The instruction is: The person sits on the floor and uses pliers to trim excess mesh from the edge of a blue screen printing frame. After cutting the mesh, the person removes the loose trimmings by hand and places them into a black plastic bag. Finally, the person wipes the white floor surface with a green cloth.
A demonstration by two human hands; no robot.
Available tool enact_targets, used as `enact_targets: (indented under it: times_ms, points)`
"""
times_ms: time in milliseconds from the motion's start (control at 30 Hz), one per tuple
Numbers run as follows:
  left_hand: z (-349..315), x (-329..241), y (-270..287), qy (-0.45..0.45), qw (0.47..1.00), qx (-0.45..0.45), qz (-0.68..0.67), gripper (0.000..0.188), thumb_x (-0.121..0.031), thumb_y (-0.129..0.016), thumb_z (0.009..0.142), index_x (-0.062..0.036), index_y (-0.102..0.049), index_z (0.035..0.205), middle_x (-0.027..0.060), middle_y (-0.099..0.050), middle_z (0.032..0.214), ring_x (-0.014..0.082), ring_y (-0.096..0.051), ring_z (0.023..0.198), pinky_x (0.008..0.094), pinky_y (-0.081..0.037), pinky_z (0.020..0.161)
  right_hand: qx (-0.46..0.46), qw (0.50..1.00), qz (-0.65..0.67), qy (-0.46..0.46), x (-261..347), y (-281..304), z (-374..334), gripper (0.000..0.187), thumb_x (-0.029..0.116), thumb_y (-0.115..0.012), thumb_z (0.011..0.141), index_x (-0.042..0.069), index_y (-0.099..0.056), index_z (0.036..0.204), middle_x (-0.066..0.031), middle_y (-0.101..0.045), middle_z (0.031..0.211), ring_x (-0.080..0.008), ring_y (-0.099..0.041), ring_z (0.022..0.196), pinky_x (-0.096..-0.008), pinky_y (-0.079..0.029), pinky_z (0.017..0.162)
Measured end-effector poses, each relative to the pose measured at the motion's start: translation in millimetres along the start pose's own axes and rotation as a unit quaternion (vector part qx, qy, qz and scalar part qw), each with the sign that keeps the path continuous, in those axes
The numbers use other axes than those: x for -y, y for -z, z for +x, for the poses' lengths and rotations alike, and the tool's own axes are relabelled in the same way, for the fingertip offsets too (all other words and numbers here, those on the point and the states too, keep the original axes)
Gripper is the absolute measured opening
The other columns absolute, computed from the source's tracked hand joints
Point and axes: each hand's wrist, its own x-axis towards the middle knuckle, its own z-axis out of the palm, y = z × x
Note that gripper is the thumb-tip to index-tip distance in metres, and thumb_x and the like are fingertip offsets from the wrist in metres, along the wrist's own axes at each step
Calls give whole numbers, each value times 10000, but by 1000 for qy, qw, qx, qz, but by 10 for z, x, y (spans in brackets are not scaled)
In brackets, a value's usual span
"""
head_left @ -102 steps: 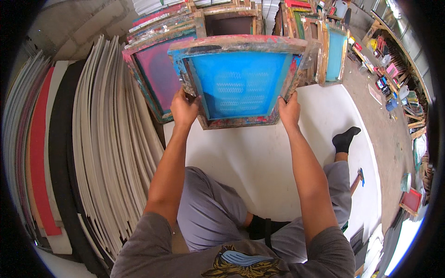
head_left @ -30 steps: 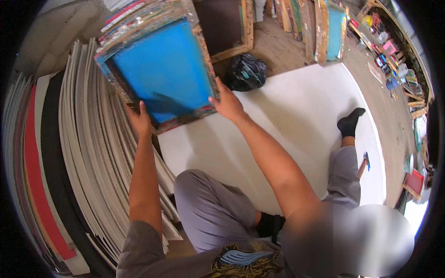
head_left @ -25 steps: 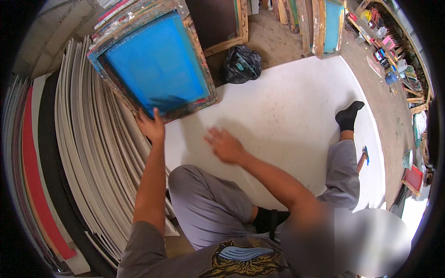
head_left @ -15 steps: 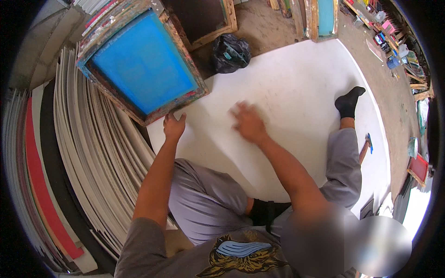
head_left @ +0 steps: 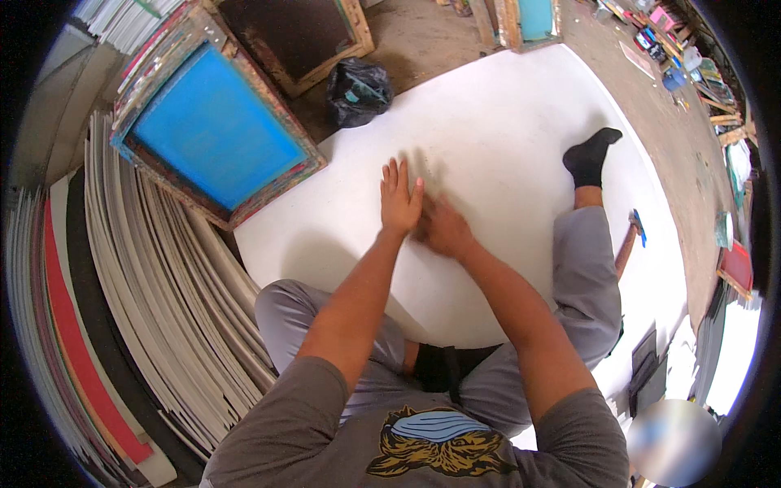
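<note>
My left hand (head_left: 399,200) is over the white sheet (head_left: 504,130), fingers stretched out and nothing in them. Close beside it, my right hand (head_left: 446,229) is low over the same sheet, its fingers smeared by motion; I cannot tell how they are bent. Both hands are near the middle of the sheet, and their shadows fall on it. Left of them, a framed blue screen (head_left: 220,126) leans at the sheet's far left edge, with a worn, paint-stained frame.
Upright stacked sheets (head_left: 163,268) line the left side. A black plastic bag (head_left: 358,92) lies at the far edge, near a dark framed screen (head_left: 285,37). My outstretched leg with a black sock (head_left: 590,156) crosses the right side. A blue-headed tool (head_left: 638,228) lies beyond it.
My left hand has moved right from the blue screen's lower corner to beside my right hand. My right hand has shifted slightly nearer, and the whole view has shifted a little.
</note>
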Motion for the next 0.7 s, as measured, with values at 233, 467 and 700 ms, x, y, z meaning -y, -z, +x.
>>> enact_targets:
  times_ms: [233, 467, 700]
  points:
    - [-177, -263, 322, 34, 990, 51, 123, 641, -499, -485, 1025, -93, -434, 1519, 272, -288, 1607, 495, -222, 1491, 596, -241, 1188, -139, 986, -48, -84, -101, -33, -376, 732, 520, -582, 965, 185, -348, 1572, -160, -285, 1643, -346, -235, 1531, -549, -243, 1214]
    - [-410, -681, 49, -58, 996, 69, 28, 640, -513, -489, 1023, -37, -517, 1450, 358, -349, 1531, 530, -390, 1383, 544, -364, 1136, -196, 947, 45, -250, 368, -85, -956, 721, 427, -629, 962, 154, -348, 1568, -222, -275, 1628, -372, -217, 1532, -558, -242, 1215]
    - [-390, -1623, -205, -107, 982, 115, -107, 643, -516, -509, 1019, -29, -523, 1438, 365, -361, 1520, 499, -371, 1411, 531, -354, 1144, -353, 863, -28, -361, -354, 444, -1190, 658, 388, -660, 931, 80, -458, 1477, -233, -405, 1520, -385, -360, 1439, -537, -341, 1155]
